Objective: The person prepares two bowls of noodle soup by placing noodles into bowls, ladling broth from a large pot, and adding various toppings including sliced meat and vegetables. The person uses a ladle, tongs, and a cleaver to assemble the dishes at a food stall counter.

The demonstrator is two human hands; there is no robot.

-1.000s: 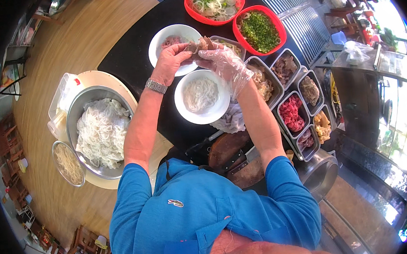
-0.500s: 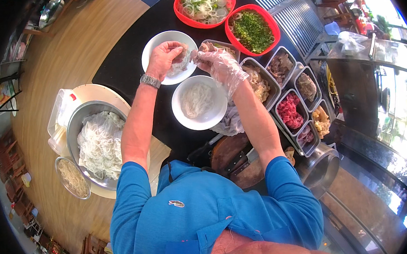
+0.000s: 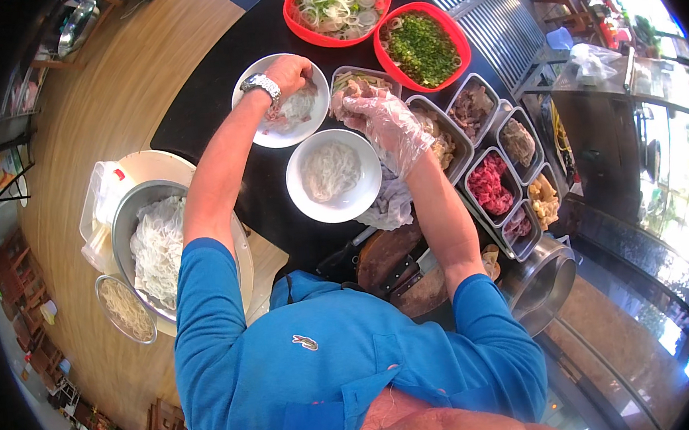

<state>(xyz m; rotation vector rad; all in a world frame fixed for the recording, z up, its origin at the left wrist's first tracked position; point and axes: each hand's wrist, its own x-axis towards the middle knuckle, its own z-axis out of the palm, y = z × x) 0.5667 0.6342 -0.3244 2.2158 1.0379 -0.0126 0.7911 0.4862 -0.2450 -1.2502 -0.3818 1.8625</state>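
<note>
My left hand point(image 3: 291, 73), bare with a metal watch at the wrist, reaches over the far white bowl point(image 3: 242, 94). Its fingers are bent down and closed at the bowl's far right side; what they grip is hidden. White noodles point(image 3: 298, 106) and some pinkish meat lie in that bowl. In a clear plastic glove, my right hand point(image 3: 378, 117) is closed on sliced meat point(image 3: 346, 104), beside a tray of pale strips point(image 3: 373, 77). Nearer to me stands a second white bowl point(image 3: 297, 178) with white noodles point(image 3: 332, 170).
Red bowls of sliced onion point(image 3: 338, 8) and chopped green herbs point(image 3: 422, 48) stand at the back. Metal trays of meat point(image 3: 490, 182) line the right. Knives point(image 3: 403, 276) lie on a round chopping board point(image 3: 426, 293). A steel basin of noodles point(image 3: 158, 252) is at left.
My left hand has swung across the far bowl to the right and turned palm down. My right hand has shifted slightly downward, still with meat. More meat shows at the far bowl's left side.
</note>
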